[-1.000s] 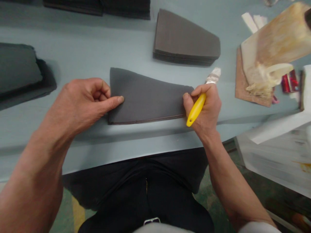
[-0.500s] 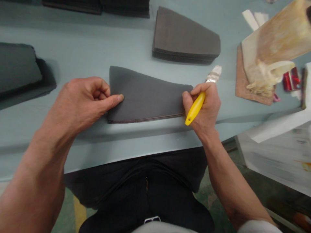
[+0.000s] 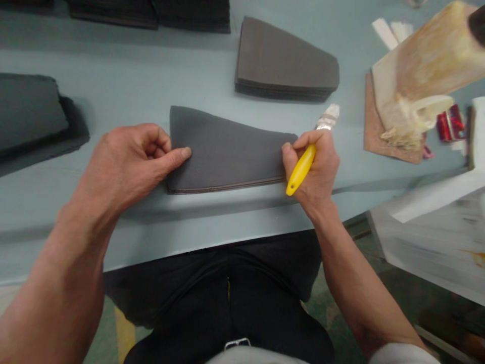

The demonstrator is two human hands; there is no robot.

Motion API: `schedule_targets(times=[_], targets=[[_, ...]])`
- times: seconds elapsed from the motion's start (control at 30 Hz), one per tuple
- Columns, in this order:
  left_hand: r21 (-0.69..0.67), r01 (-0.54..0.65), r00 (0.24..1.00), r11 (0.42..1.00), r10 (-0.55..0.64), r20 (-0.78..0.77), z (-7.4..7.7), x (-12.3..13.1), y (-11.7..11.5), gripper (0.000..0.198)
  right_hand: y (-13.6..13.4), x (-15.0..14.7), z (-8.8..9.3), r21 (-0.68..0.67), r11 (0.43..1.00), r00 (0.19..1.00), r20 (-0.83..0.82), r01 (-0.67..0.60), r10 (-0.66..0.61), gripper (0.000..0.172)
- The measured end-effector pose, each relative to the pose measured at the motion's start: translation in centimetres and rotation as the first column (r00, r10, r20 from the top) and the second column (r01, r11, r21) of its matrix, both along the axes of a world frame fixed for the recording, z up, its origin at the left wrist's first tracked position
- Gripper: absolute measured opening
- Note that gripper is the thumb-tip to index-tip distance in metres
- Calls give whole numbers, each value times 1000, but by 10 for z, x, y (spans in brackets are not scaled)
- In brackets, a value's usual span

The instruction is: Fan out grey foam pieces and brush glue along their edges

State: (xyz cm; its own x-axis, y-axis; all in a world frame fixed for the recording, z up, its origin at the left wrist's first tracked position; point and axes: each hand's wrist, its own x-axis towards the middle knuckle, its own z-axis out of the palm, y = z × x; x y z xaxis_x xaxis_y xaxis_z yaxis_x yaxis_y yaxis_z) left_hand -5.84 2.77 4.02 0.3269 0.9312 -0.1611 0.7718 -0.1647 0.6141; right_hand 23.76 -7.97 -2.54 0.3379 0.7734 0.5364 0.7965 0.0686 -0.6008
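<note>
A thin stack of dark grey fabric pieces (image 3: 227,151), wide at the left and narrower at the right, lies near the table's front edge. My left hand (image 3: 132,164) pinches its left end, thumb on top and fingers curled at the side. At the narrow end, my right hand (image 3: 316,164) grips the stack's corner with thumb and forefinger. That same hand also holds a paintbrush (image 3: 302,169) with a yellow handle, its whitish bristles pointing up and away. The fingertips under the stack are hidden.
A thicker grey stack (image 3: 286,58) sits farther back. Dark piles (image 3: 28,114) lie at left and more (image 3: 193,12) along the back. At right, a glue-stained container (image 3: 424,65) stands on a brown board (image 3: 373,126), near a red shiny packet (image 3: 450,124).
The view has shifted slightly. Both hands keep their hold on the stack, and the brush stays in the right hand.
</note>
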Motion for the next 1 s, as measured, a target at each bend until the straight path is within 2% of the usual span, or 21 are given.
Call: schedule_targets(times=[0.6, 0.83, 1.0], targets=[[49, -9, 999, 999, 11, -35, -1, 1, -2, 43, 1, -2, -1, 29, 998, 999, 23, 47, -48, 18], [62, -15, 999, 998, 17, -31, -1, 1, -4, 43, 2, -1, -1, 55, 998, 999, 35, 8, -10, 18], [127, -27, 1000, 992, 27, -1, -6, 1, -4, 46, 2, 0, -3, 83, 997, 998, 59, -1, -4, 15]])
